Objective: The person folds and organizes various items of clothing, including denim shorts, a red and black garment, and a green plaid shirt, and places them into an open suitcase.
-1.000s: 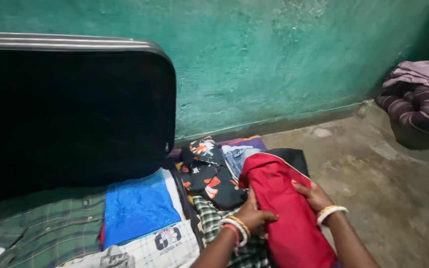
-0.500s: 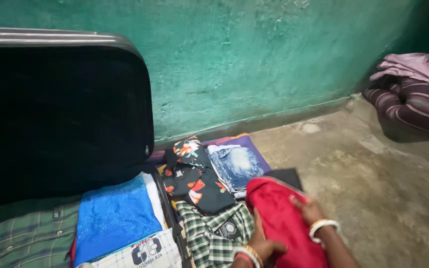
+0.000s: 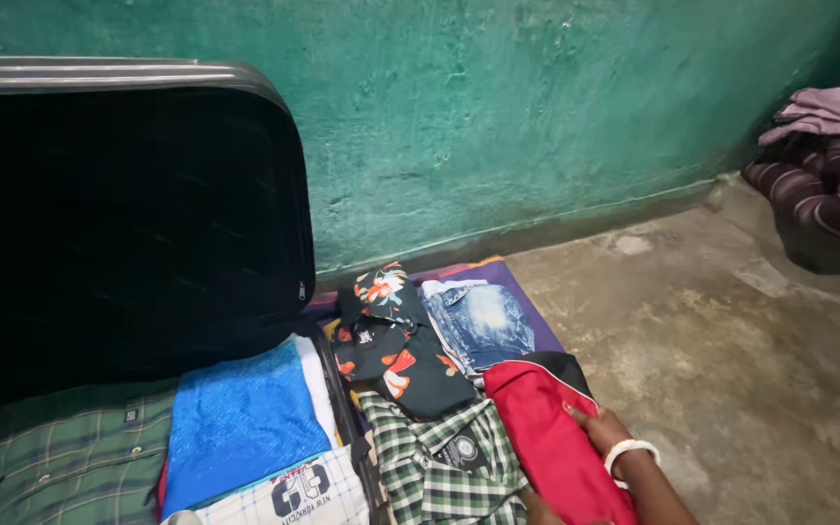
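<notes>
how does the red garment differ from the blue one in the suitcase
The red garment lies on the floor pile outside the case, under the right hand; the blue garment sits inside the open suitcase, untouched. The red one is a long narrow fold, the blue one a broad rectangle. Both are plain and folded.

- Folded garment (image 3: 551, 442) lies on the floor (image 3: 731, 369), right of the checked shirt (image 3: 439, 467).
- Jeans (image 3: 478, 321) lie behind both.
- Open suitcase (image 3: 128, 243) stands at left.
</notes>
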